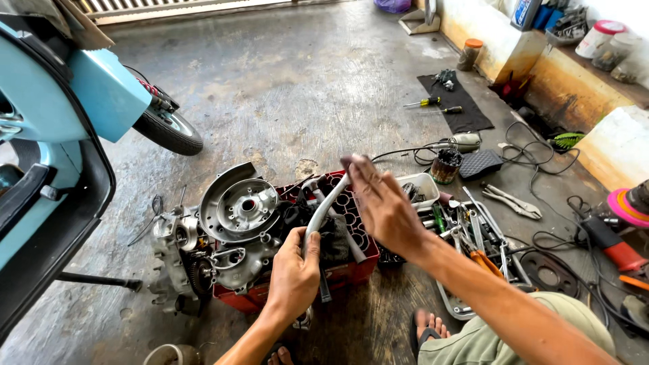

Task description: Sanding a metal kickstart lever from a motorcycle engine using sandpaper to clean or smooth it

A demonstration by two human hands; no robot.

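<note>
My left hand (294, 274) grips the lower end of a curved silver metal lever (323, 209). My right hand (380, 203) holds the lever's upper end, fingers wrapped over its tip. Both hands hover above a red plastic crate (351, 267) that carries a grey scooter engine (233, 233) with a round metal cover, lying partly on the crate's left side. A hammer and dark parts lie in the crate under the lever.
A light-blue scooter (61, 135) with its wheel (169, 130) stands at left. A metal tray of tools (473, 236) sits at right, with pliers (512, 201), cables, an angle grinder (625, 253), screwdrivers on a black mat (454, 101). My feet show below.
</note>
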